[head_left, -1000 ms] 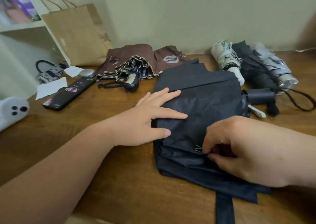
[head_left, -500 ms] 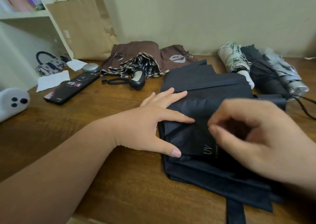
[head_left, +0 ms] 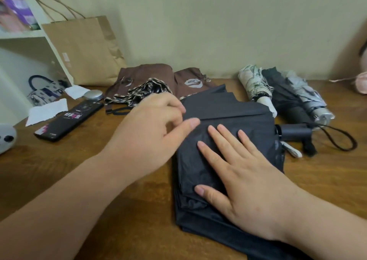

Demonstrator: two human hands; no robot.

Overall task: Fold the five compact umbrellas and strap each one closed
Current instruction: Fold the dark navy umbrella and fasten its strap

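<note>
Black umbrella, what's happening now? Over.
Right hand flat, pressing black fabric compact umbrella. Left hand curled at its pleat edge, grip unclear. Not strapped yet. Brown fabric umbrella close behind.

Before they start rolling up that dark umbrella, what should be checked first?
1. Right hand pressing the dark umbrella flat with straight fingers: ok.
2. Left hand holding a fold at the canopy's edge: cannot tell. Its thumb touches the fabric and its fingers are curled.
3. Canopy gathered narrow enough to roll: not ok. It lies wide and loose.
4. Closing strap in sight and within reach: cannot tell.
5. Handle lying free on the table, with nothing on top of it: ok.
</note>
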